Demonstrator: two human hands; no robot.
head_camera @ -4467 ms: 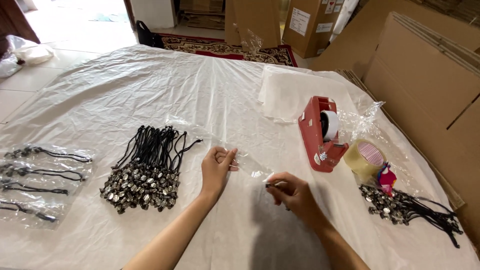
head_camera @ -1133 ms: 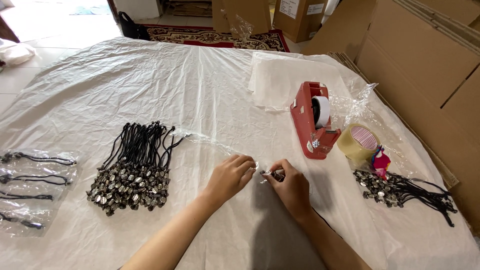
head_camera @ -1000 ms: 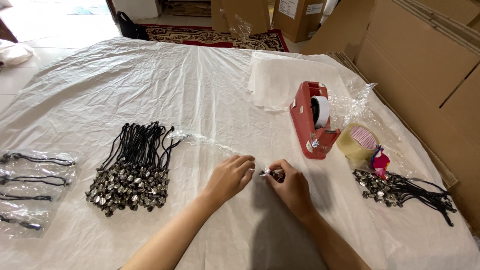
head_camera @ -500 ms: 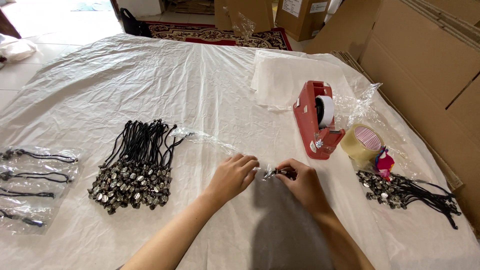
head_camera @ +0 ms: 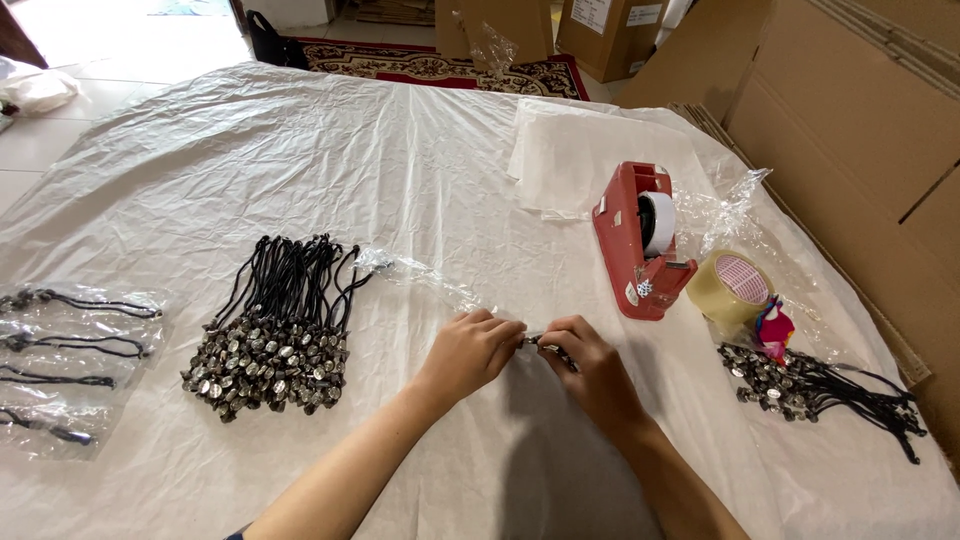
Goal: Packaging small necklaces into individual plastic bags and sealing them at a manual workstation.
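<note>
While both hands are meeting at the table's near centre, a small beaded cord piece (head_camera: 540, 343) is being pinched between them.

The left hand (head_camera: 472, 352) and right hand (head_camera: 590, 362) are each clenching one end of that piece, with a clear plastic sleeve (head_camera: 425, 279) trailing away to the left. The fingers are covering most of it, so a slip is likely if either pinch is loosening, and the sleeve could be snagging the black cord pile (head_camera: 275, 325) just beside it. Open sheet (head_camera: 300, 150) is lying ahead; the red tape dispenser (head_camera: 640, 243) and tape roll (head_camera: 728, 288) are crowding the right, with cardboard (head_camera: 860, 130) beyond.
</note>
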